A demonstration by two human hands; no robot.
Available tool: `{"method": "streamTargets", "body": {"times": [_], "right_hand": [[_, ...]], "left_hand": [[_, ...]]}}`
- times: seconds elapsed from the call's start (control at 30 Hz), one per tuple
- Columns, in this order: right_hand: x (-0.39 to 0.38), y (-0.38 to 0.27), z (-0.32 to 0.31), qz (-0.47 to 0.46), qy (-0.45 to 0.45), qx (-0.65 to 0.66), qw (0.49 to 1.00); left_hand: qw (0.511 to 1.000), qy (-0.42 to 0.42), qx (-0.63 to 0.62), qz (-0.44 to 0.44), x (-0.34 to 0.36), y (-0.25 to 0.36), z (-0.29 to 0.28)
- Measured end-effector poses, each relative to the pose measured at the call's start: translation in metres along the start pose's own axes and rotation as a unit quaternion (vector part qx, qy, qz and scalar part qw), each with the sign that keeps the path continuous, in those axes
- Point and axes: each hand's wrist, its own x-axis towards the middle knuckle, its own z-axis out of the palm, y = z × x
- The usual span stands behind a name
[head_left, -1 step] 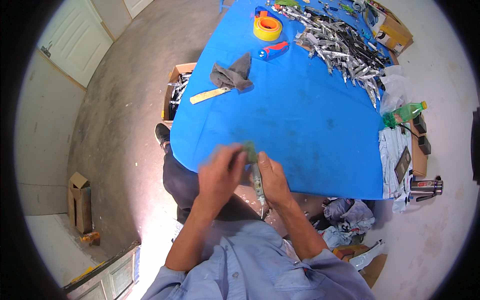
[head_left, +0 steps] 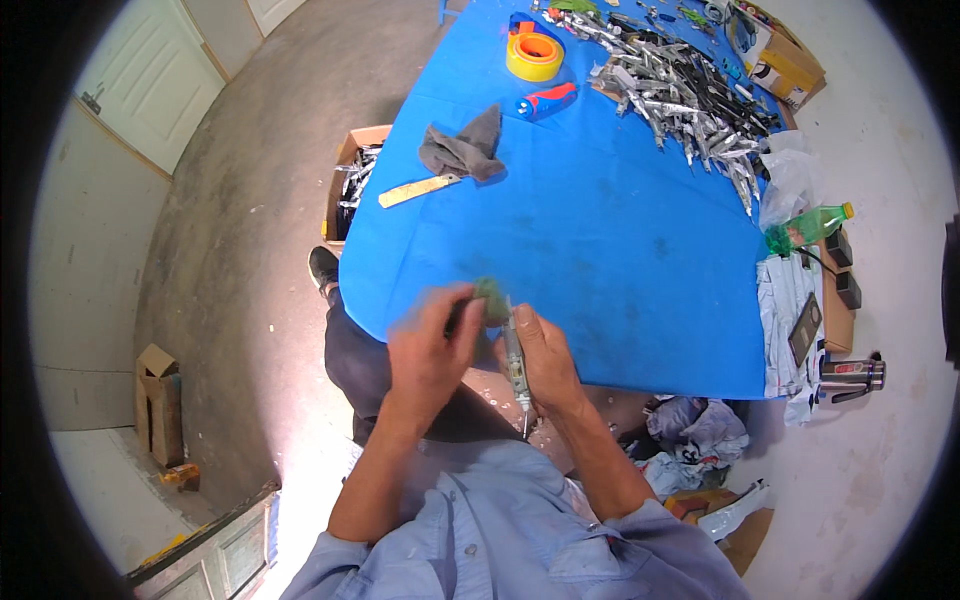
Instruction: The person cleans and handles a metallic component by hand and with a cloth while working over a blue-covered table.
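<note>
Well, parts (head_left: pixel 690 105) crowd upper right; mid-frame, right hand (head_left: pixel 547 362) grips near-vertical tool (head_left: pixel 515 362), pointing down-frame; left hand (head_left: pixel 430 347) holds green pad (head_left: pixel 491 300).

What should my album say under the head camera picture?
Left hand holds a green pad, right hand a slim grey part, by a blue table.

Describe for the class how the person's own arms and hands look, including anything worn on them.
The left hand and right hand show no gloves; the left is blurred, so fine detail is lost. The forearms show no watch or bracelet and are bare up to loose, pale blue sleeves.
</note>
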Motion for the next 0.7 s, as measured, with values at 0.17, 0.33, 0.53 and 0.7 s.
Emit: {"method": "streamTargets", "body": {"times": [0.17, 0.33, 0.53, 0.7], "right_hand": [[0.007, -0.006, -0.007, 0.029, 0.038, 0.082, 0.995], [0.013, -0.007, -0.003, 0.005, 0.057, 0.092, 0.994], [0.011, -0.008, -0.001, 0.014, 0.048, 0.095, 0.994], [0.017, -0.005, -0.011, 0.024, 0.004, 0.174, 0.984]], "left_hand": [[0.986, -0.076, -0.096, -0.112, -0.005, 0.008, -0.016], [0.979, -0.118, -0.143, -0.088, -0.023, 0.021, -0.009], [0.979, -0.168, -0.115, -0.011, -0.026, 0.018, -0.008], [0.971, -0.216, -0.096, -0.027, -0.042, 0.009, -0.018]]}}
